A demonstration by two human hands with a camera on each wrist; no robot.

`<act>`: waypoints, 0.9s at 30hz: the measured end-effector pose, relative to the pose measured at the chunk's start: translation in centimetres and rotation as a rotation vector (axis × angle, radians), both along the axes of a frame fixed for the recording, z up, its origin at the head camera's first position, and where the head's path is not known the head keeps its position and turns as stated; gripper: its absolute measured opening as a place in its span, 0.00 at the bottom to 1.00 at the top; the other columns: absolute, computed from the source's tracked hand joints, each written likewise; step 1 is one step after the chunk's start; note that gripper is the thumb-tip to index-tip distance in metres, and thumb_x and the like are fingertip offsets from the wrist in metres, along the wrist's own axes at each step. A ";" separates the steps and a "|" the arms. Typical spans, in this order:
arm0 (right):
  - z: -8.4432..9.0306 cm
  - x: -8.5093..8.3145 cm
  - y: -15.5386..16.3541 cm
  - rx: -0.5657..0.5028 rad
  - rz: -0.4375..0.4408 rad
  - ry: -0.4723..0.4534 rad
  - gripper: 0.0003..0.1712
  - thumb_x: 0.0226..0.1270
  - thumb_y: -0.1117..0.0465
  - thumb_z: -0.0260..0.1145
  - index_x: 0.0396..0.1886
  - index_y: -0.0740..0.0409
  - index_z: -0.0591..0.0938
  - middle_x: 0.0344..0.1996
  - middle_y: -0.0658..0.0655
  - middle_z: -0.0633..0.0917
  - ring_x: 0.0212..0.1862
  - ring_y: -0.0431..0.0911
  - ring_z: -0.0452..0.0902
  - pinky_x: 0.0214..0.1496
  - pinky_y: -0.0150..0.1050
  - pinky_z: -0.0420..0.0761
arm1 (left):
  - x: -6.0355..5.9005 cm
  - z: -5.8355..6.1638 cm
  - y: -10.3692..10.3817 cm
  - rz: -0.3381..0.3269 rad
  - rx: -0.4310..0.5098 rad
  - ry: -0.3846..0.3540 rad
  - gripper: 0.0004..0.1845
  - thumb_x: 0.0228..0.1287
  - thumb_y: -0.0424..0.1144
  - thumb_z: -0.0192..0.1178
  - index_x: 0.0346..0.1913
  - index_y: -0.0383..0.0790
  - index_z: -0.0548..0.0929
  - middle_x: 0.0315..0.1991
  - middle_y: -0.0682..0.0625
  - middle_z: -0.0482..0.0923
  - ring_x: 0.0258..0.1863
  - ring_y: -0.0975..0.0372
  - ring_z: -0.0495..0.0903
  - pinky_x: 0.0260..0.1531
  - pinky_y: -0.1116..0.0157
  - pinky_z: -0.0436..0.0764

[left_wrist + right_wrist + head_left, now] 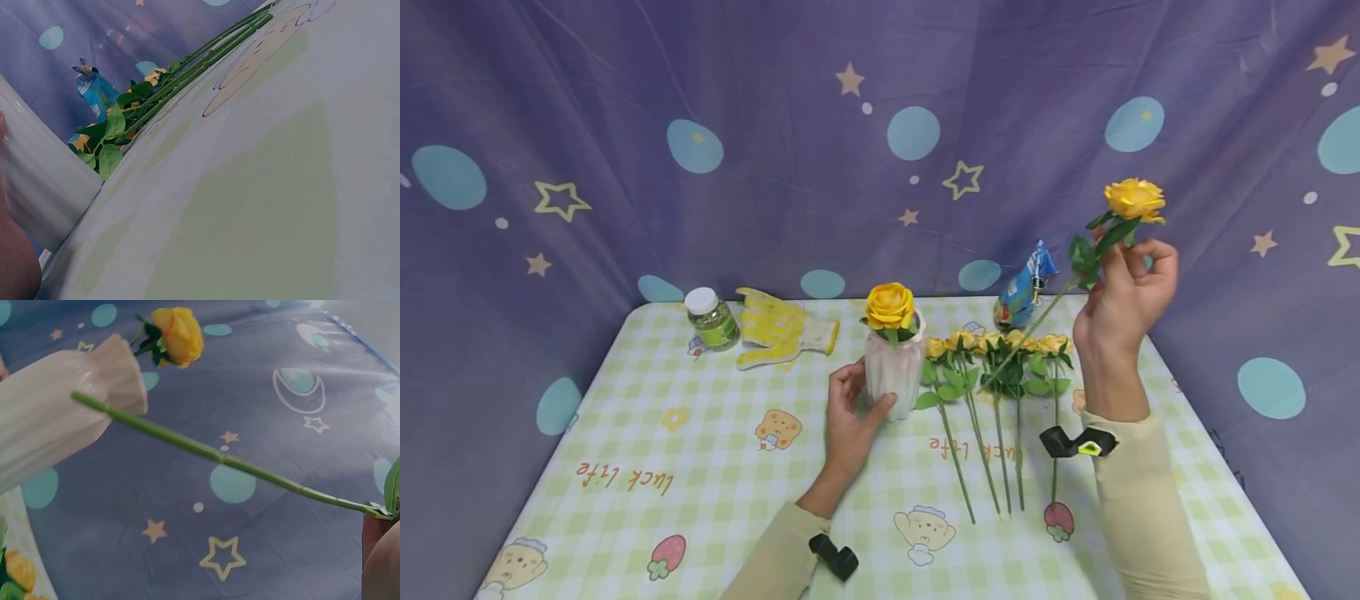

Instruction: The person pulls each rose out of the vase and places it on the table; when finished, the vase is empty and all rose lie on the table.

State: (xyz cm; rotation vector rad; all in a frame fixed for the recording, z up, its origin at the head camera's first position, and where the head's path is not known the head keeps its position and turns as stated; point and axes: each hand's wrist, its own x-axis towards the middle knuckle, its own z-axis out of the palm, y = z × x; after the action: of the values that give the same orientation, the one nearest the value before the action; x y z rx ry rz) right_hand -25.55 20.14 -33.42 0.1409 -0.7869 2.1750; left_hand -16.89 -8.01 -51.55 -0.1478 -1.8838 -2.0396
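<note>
A white ribbed vase (893,379) stands upright on the table with one yellow rose (890,306) in its mouth. My left hand (852,425) grips the vase low on its left side, thumb across the front. Up at the right, my right hand (1126,287) pinches another yellow rose (1135,200) just below its bloom. That rose's green stem (225,460) slants down to the left, its cut end overlapping the vase in the right wrist view. Beside the vase lie several yellow roses (992,342), blooms toward the back and stems toward me.
At the back left are a jar with a white lid (711,320) and a yellow-and-white work glove (782,329). A blue bag (1021,292) closed with a binder clip stands at the back right. A checked cloth (715,492) covers the table, and a purple curtain hangs behind.
</note>
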 end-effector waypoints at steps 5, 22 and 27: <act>-1.3 0.2 0.8 0.066 0.004 -0.060 0.20 0.55 0.77 0.75 0.31 0.65 0.69 0.36 0.74 0.87 0.30 0.55 0.86 0.14 0.30 0.64 | 0.0 -0.1 0.0 -0.001 0.004 -0.004 0.32 0.59 0.27 0.72 0.63 0.30 0.67 0.67 0.43 0.75 0.69 0.51 0.71 0.73 0.46 0.62; -7.0 0.9 5.6 0.278 0.013 -0.406 0.20 0.54 0.77 0.76 0.34 0.59 0.73 0.24 0.56 0.86 0.31 0.45 0.87 0.17 0.30 0.76 | -1.2 -2.9 -0.3 0.000 -0.023 -0.005 0.34 0.60 0.32 0.74 0.65 0.40 0.68 0.68 0.49 0.74 0.69 0.56 0.71 0.73 0.50 0.62; -8.5 1.1 7.4 0.295 0.031 -0.520 0.22 0.53 0.77 0.77 0.33 0.58 0.72 0.26 0.54 0.88 0.29 0.42 0.85 0.17 0.30 0.78 | -1.2 -2.8 -0.4 0.004 -0.034 0.024 0.33 0.60 0.33 0.74 0.64 0.40 0.68 0.68 0.50 0.75 0.69 0.55 0.72 0.72 0.49 0.64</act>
State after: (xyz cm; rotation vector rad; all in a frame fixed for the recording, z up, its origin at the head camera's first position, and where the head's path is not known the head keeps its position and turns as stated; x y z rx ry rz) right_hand -24.42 27.58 -41.89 -0.2792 -1.4035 2.1344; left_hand -18.08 -8.43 -54.33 -0.1765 -1.9039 -1.9949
